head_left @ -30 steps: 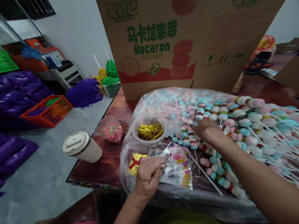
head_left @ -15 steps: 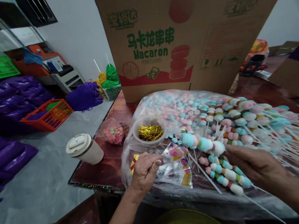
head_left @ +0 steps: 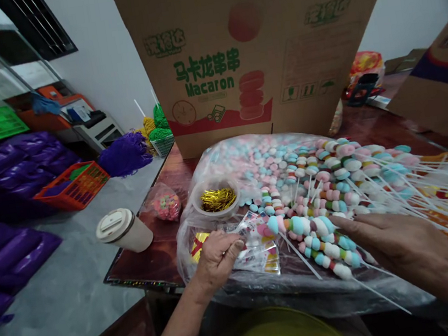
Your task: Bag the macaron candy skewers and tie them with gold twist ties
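- Marshmallow skewers: one in the right hand (head_left: 403,254), its marshmallows (head_left: 301,226) aimed left across the near middle of the table (head_left: 149,263); at least two more just below it, sticks toward near right.
- Skewer pile (head_left: 344,165) on the right: many, overlapping too much to count. White sticks point mostly right.
- Loose marshmallows, pink, blue and white: uncounted, on the far side, partly under clear plastic sheeting (head_left: 214,158).
- Bowl: one, translucent (head_left: 196,208), left of the pile, holding many gold twist ties (head_left: 217,198).
- Printed packets (head_left: 269,248): several, fanned and overlapping, on the near side of the bowl; number unclear.
- Lidded cup: one (head_left: 127,231), near the left table edge. Small bag of coloured pieces: one (head_left: 166,204), between cup and bowl.
- Macaron carton: one, large (head_left: 214,97), standing at the far side.
- Right hand: fingers straight, close together, narrow; holds the skewer at its stick end. Thumb hidden.
- Left hand (head_left: 220,257): over the packets, fingers curled, thumb near forefinger. Cannot tell whether a packet edge is pinched.
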`<action>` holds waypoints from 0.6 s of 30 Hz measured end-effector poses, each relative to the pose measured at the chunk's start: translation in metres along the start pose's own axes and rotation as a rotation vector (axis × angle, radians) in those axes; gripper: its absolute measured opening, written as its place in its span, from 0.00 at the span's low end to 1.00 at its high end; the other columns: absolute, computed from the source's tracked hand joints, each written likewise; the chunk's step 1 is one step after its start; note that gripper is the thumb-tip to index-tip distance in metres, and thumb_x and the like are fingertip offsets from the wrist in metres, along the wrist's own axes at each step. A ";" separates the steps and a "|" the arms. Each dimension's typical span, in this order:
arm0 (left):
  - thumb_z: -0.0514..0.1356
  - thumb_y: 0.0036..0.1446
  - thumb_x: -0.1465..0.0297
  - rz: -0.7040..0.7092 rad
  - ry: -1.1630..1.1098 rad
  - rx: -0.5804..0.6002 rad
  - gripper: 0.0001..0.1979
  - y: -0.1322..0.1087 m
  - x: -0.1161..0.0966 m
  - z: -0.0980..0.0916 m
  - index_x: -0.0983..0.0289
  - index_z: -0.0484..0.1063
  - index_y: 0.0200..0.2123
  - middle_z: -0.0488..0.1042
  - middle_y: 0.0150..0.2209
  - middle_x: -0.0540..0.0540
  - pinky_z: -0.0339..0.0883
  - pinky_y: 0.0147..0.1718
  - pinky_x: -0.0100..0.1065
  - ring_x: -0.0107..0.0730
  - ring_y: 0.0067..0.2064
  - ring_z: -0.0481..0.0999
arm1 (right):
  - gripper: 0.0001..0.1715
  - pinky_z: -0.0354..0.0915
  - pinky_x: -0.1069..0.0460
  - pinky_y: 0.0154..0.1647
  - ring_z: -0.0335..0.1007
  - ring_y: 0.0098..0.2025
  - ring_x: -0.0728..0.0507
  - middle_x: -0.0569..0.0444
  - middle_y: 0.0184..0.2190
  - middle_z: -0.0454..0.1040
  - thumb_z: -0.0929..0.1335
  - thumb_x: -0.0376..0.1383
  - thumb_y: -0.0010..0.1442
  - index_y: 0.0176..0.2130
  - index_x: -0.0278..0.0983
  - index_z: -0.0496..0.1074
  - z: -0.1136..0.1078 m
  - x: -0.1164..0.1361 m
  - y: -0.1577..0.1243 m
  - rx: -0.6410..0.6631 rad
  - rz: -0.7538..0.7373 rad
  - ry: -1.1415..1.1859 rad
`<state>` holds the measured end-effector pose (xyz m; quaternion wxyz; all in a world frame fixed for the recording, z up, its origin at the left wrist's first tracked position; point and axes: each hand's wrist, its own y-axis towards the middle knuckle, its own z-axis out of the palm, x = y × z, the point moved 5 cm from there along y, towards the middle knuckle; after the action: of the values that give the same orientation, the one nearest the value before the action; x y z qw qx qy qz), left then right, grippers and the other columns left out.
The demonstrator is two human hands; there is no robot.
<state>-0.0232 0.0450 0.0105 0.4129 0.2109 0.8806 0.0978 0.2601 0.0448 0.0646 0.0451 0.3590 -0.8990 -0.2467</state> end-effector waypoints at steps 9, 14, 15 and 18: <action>0.47 0.61 0.60 -0.030 0.046 0.090 0.22 -0.002 0.002 0.006 0.64 0.72 0.24 0.68 0.20 0.52 0.56 0.31 0.32 0.30 0.27 0.65 | 0.25 0.53 0.52 0.22 0.59 0.21 0.46 0.56 0.20 0.63 0.57 0.21 0.53 0.47 0.40 0.64 -0.005 0.010 0.007 0.054 -0.221 -0.166; 0.46 0.62 0.63 0.015 0.119 0.177 0.21 0.000 -0.005 0.012 0.64 0.72 0.24 0.67 0.20 0.51 0.55 0.32 0.30 0.28 0.26 0.65 | 0.24 0.54 0.52 0.22 0.59 0.21 0.47 0.57 0.20 0.65 0.56 0.20 0.53 0.46 0.40 0.63 -0.009 0.014 0.015 0.090 -0.264 -0.141; 0.46 0.62 0.63 0.010 0.119 0.178 0.21 0.001 -0.006 0.012 0.64 0.72 0.24 0.67 0.20 0.51 0.55 0.32 0.30 0.28 0.26 0.65 | 0.24 0.54 0.52 0.22 0.60 0.21 0.47 0.57 0.20 0.65 0.56 0.20 0.53 0.45 0.39 0.63 -0.008 0.015 0.016 0.108 -0.273 -0.146; 0.46 0.62 0.63 0.035 0.121 0.234 0.21 0.004 -0.010 0.016 0.64 0.74 0.28 0.70 0.22 0.52 0.56 0.33 0.31 0.29 0.28 0.67 | 0.24 0.53 0.52 0.23 0.61 0.21 0.48 0.57 0.21 0.66 0.57 0.18 0.49 0.42 0.39 0.64 -0.003 0.017 0.018 0.167 -0.293 -0.159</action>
<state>-0.0042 0.0437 0.0091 0.3296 0.2668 0.9055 0.0142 0.2371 0.0434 0.0740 -0.0924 0.4678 -0.8552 -0.2028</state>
